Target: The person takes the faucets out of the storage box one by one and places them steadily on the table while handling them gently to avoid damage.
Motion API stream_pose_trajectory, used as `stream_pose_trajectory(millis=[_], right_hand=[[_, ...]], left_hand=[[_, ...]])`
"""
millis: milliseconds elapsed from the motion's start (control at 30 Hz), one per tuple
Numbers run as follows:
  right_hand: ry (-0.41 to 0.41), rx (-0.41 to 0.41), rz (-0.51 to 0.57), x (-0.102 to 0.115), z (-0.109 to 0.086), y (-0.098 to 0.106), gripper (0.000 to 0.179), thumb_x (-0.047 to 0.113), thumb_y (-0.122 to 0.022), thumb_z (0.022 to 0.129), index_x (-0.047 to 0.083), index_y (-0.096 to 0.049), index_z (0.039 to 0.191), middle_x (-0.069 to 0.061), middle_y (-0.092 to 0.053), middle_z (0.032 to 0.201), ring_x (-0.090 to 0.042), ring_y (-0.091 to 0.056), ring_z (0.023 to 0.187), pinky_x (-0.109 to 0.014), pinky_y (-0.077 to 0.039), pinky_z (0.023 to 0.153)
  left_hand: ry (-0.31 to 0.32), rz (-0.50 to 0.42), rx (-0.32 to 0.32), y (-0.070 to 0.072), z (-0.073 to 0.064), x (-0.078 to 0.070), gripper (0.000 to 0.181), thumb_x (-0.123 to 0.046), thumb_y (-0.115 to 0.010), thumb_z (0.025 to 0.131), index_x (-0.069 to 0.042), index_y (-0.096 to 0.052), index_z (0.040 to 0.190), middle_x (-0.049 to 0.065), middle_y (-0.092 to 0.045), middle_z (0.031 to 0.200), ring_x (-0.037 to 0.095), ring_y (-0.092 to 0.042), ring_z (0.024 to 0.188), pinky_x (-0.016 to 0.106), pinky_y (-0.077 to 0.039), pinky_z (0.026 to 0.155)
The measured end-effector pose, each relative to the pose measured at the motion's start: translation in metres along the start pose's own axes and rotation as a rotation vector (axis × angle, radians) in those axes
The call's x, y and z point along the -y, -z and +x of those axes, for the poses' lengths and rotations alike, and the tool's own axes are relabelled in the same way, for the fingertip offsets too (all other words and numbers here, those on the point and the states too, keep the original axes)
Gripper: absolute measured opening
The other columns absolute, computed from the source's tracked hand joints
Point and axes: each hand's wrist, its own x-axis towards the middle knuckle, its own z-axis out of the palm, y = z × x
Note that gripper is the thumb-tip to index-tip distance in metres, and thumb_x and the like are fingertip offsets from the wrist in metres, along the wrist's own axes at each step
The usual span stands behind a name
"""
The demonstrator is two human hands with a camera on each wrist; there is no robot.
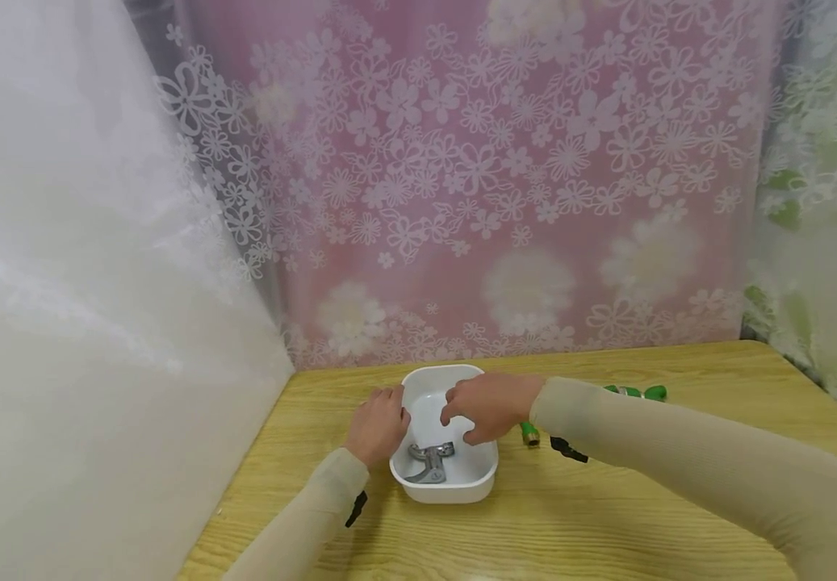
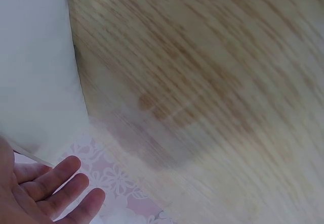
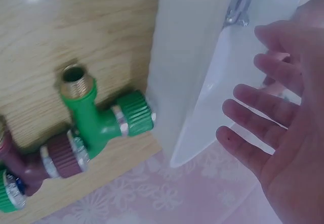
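Observation:
A white oblong basin (image 1: 443, 494) stands on the table; inside, near its front, lies a grey metal piece (image 1: 429, 461) with a curved ring-like end. My left hand (image 1: 377, 425) is at the basin's left rim; in the left wrist view its fingers (image 2: 58, 183) are loosely extended beside the wall. Over the basin's right side hovers my right hand (image 1: 489, 401), fingers spread and holding nothing. In the right wrist view, those fingers (image 3: 253, 113) point into the basin, apart from the shiny metal piece (image 3: 241, 4).
Right of the basin, a green pipe tee (image 3: 91, 118) with a brass threaded end lies close to its wall. A dark maroon fitting (image 3: 61, 158) adjoins it. More green fittings (image 1: 636, 392) lie farther right, partly behind my right sleeve. Floral curtains (image 1: 462, 202) surround the wooden table (image 1: 571, 524).

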Motion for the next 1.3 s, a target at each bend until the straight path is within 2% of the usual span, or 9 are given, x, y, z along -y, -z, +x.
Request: stream_pose_trajectory(millis=[367,667,800,1000,1300], right_hand=[[0.084,0.112,0.012,0.011,0.034,-0.003,0.042,0.035,-0.072,0.093,0.038,-0.064,0.133,0.006,-0.064,0.128,-0.004,-0.06,0.101,-0.034,-0.054,0.094],[0.129,0.178,0.014,0.026,0.045,-0.001,0.047,0.038,-0.074,0.091,0.038,-0.062,0.137,0.012,-0.063,0.13,-0.001,-0.059,0.108,-0.028,-0.052,0.094],[0.148,0.193,0.045,0.032,0.049,-0.003,0.042,0.038,-0.076,0.09,0.035,-0.067,0.131,0.016,-0.066,0.124,0.002,-0.059,0.107,-0.025,-0.051,0.095],[0.15,0.229,0.068,0.036,0.056,-0.009,0.03,0.034,-0.076,0.089,0.031,-0.073,0.119,0.019,-0.068,0.106,0.003,-0.058,0.09,-0.021,-0.05,0.086],[0.141,0.229,0.057,0.038,0.063,-0.018,0.025,0.03,-0.077,0.089,0.03,-0.073,0.114,0.019,-0.067,0.101,0.001,-0.057,0.086,-0.019,-0.048,0.082]], left_hand=[[-0.014,0.003,0.007,0.001,0.002,0.003,0.046,-0.026,-0.053,0.101,-0.004,-0.053,0.141,0.014,-0.065,0.127,0.03,-0.06,0.12,0.049,-0.057,0.09],[-0.027,-0.007,-0.009,0.001,0.005,0.004,0.046,-0.026,-0.05,0.102,-0.005,-0.052,0.144,0.013,-0.065,0.128,0.029,-0.061,0.12,0.049,-0.058,0.087],[-0.023,-0.013,-0.001,0.0,0.004,0.004,0.046,-0.026,-0.051,0.102,-0.005,-0.052,0.143,0.013,-0.065,0.128,0.03,-0.061,0.12,0.048,-0.058,0.087],[-0.011,-0.013,0.015,0.001,0.004,0.003,0.045,-0.024,-0.051,0.102,-0.004,-0.052,0.143,0.013,-0.065,0.129,0.03,-0.061,0.12,0.048,-0.057,0.092],[-0.028,0.023,-0.011,-0.001,0.001,0.004,0.042,-0.022,-0.052,0.102,-0.003,-0.054,0.139,0.013,-0.067,0.121,0.028,-0.063,0.113,0.046,-0.058,0.086]])
